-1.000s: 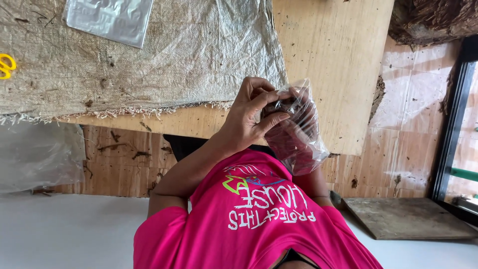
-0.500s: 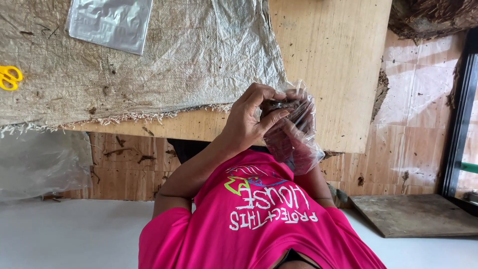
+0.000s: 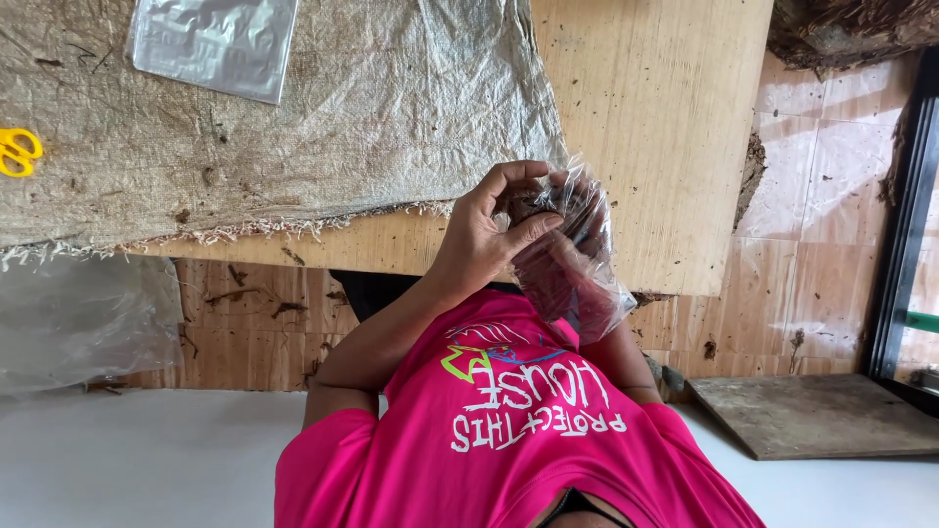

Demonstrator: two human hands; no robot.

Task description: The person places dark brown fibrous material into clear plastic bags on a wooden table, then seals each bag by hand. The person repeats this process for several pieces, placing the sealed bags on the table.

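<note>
I hold a clear plastic bag with dark reddish contents in front of my chest, over the near edge of the wooden table. My left hand pinches the bag's upper part, thumb against the film. My right hand is on the far side of the bag, mostly hidden by the plastic, with its fingers curled round the top. My pink shirt fills the bottom of the view.
A grey woven sack covers most of the table. On it lie a silver foil pouch and yellow scissors at the far left. A crumpled clear plastic sheet lies lower left, a wooden board lower right.
Both hands stay on the bag at the same spot; the fingers of my left hand have shifted slightly on its top. The view has drifted a little.
</note>
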